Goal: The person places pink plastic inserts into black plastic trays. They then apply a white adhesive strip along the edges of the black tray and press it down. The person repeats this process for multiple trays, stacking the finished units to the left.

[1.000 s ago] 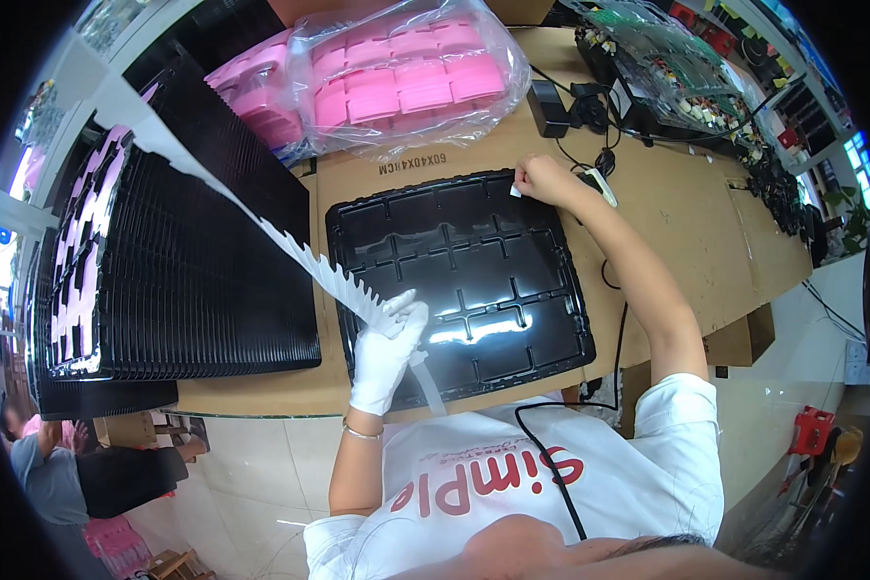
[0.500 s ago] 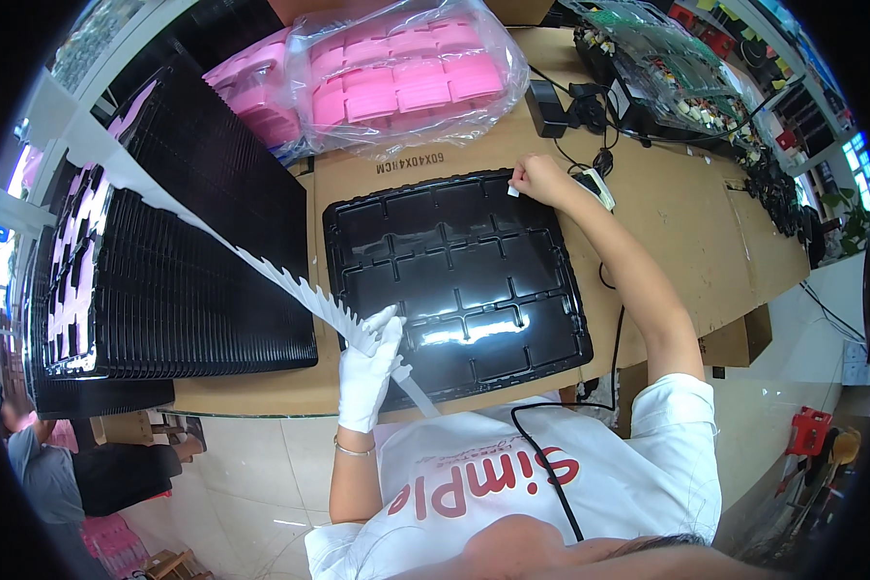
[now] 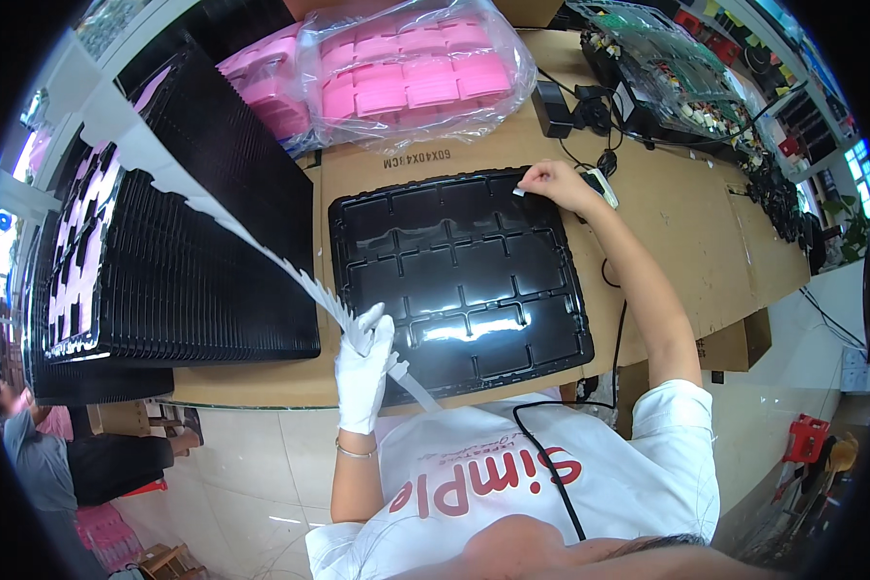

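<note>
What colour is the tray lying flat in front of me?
Black, with a glossy shine: the tray shows best in the head view.

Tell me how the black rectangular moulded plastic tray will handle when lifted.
The black rectangular tray looks shallow and thin, so probably light. Its moulded ridges likely stiffen it, though it may flex. Its glossy surface could be slippery.

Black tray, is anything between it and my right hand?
Only the small white piece pinched in your right hand, near the far right corner of the black tray; nothing else visible intervenes. Whether it touches, I can't tell.
</note>
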Demonstrator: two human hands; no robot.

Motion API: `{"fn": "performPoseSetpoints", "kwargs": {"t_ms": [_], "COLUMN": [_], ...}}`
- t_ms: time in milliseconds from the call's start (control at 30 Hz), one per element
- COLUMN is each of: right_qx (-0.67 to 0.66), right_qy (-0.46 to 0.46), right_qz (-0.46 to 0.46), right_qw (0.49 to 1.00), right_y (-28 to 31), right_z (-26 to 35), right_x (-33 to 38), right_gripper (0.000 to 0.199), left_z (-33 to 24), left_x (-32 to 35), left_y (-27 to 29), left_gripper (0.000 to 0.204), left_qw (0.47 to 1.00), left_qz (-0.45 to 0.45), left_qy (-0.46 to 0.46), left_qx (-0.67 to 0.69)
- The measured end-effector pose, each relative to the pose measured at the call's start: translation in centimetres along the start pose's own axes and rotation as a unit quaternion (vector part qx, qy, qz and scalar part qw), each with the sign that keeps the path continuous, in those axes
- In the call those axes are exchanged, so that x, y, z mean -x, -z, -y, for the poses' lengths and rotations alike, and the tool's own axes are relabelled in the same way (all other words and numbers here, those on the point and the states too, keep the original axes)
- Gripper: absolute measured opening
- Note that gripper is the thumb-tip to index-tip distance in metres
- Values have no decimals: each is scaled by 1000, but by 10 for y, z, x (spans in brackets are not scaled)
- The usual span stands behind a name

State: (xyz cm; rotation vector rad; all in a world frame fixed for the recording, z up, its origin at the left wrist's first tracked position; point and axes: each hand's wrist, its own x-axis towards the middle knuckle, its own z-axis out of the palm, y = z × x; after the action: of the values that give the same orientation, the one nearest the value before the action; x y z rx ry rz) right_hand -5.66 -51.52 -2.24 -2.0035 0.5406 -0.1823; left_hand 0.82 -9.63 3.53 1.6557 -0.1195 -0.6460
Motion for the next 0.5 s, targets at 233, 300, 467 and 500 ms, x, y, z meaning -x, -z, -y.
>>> {"fn": "performPoseSetpoints", "kwargs": {"t_ms": [233,300,467,500], "right_qx": [140,206,190,183], "right_qy": [47,32,58,66], "right_qz": [-88,-47,-74,-73], "right_qw": [985,977,977,978], "right_y": [-11,-10,-8,-6], "right_z": [8,15,10,11], "right_x": [3,0,-2,0], "right_gripper": [24,24,19,18], "left_z": [3,9,15,14], "left_x": [5,4,5,6], "left_y": [11,13,14,13], "left_gripper": [28,27,26,26], "left_qw": [997,995,995,996], "left_qz": [-54,-47,-55,-52], "left_qy": [-48,-82,-81,-66], "left_qx": [-6,-31,-24,-2]}}
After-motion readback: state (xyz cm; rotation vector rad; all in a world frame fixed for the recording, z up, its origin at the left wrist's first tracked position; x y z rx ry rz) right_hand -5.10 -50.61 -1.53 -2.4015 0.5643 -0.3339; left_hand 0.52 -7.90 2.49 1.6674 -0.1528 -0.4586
